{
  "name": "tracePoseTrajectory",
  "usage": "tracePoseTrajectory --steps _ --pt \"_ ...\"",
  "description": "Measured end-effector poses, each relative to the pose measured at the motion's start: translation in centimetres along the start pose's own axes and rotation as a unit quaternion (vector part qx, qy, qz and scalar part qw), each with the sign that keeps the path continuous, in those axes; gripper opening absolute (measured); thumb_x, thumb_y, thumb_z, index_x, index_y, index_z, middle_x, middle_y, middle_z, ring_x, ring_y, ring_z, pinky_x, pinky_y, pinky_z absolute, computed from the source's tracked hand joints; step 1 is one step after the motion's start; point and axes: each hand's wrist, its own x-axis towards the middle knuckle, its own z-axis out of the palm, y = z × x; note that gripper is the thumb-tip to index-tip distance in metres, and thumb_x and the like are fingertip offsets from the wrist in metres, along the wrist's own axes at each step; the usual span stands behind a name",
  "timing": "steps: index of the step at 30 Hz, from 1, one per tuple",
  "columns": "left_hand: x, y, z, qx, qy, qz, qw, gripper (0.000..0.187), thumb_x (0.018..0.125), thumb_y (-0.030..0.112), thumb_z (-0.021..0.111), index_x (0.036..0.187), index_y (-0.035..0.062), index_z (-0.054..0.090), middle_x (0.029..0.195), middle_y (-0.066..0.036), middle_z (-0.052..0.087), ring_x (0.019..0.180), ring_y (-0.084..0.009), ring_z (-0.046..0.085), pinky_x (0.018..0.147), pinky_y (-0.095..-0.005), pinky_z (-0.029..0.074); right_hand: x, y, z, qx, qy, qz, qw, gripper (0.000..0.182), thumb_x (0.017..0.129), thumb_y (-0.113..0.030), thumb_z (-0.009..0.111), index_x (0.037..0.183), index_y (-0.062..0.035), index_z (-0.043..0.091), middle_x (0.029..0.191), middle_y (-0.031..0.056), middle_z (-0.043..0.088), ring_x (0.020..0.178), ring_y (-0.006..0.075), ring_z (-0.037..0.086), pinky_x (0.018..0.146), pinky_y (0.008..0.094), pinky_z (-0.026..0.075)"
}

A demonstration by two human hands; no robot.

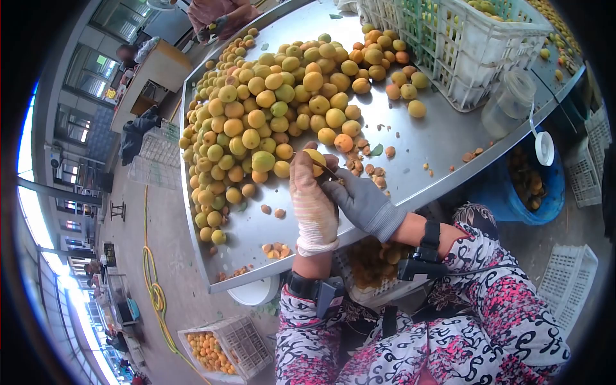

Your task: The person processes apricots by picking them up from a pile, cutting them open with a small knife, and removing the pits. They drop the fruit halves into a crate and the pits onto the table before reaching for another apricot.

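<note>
My left hand (313,208), in a pale striped knit glove, is closed around a yellow-green apricot (315,160) above the front of the metal table (423,167). Against that fruit, my right hand (366,204) in a grey glove is closed on a thin dark tool (329,172), its handle mostly hidden by the fingers. Just beyond both hands lies a large heap of apricots (256,109), yellow, orange and green. Halved apricot pieces (378,172) and small scraps lie right of my hands, with more pieces (276,250) by the near edge.
A white plastic crate (475,58) and a clear lidded jar (510,102) stand at the table's right. Below are a blue tub (545,205), a crate of apricots (224,350) and a basket under my arms. Another person (218,16) works across the table. A yellow hose (154,289) crosses the floor.
</note>
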Motion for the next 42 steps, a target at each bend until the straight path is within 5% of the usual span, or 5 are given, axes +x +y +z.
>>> tracePoseTrajectory --steps 5,9,16,27,42 --pt "1.1 0.1 -1.1 -0.042 0.006 0.010 0.999 0.048 0.096 0.034 0.047 0.123 -0.0054 0.043 0.083 -0.009 0.060 0.082 -0.0178 0.057 0.083 -0.0307 0.045 0.1 0.3 -0.8 0.055 -0.027 0.001 0.998 0.039 0.094 -0.040 0.049 0.102 -0.0021 0.058 0.074 0.0214 0.062 0.072 0.0381 0.062 0.065 0.0428 0.049" --pt "1.3 1.3 -2.1 -0.038 -0.014 0.011 0.999 0.036 0.095 0.028 0.046 0.120 0.0013 0.047 0.082 -0.007 0.060 0.081 -0.0154 0.056 0.082 -0.0282 0.043 1.1 -0.1 -4.2 0.218 -0.074 0.107 0.967 0.035 0.089 -0.039 0.058 0.092 -0.0037 0.061 0.063 -0.0020 0.053 0.055 0.0043 0.049 0.051 0.0229 0.042" --pt "-2.4 0.0 1.0 0.246 -0.140 0.035 0.959 0.037 0.095 0.020 0.045 0.127 0.0030 0.042 0.107 -0.006 0.053 0.091 -0.0100 0.049 0.080 -0.0238 0.043 1.8 -2.5 -7.3 0.233 -0.093 0.148 0.957 0.039 0.083 -0.037 0.065 0.099 -0.0017 0.059 0.066 0.0023 0.058 0.049 0.0068 0.054 0.040 0.0199 0.045" --pt "1.1 -1.5 -4.0 -0.319 -0.198 -0.240 0.895 0.043 0.090 0.032 0.056 0.120 0.0006 0.051 0.096 -0.009 0.059 0.083 -0.0188 0.054 0.078 -0.0344 0.045 1.2 -1.4 -8.7 0.128 -0.324 0.110 0.931 0.033 0.080 -0.023 0.069 0.108 -0.0066 0.065 0.072 -0.0034 0.060 0.049 0.0026 0.046 0.044 0.0184 0.038" --pt "-2.5 -3.9 1.5 -0.235 -0.138 -0.341 0.900 0.027 0.086 0.029 0.057 0.103 0.0077 0.056 0.078 -0.007 0.057 0.058 -0.0176 0.051 0.070 -0.0363 0.042 2.5 -3.2 -8.4 0.501 0.138 -0.021 0.854 0.018 0.090 -0.024 0.062 0.092 -0.0065 0.059 0.059 -0.0055 0.049 0.045 0.0017 0.043 0.040 0.0191 0.035"
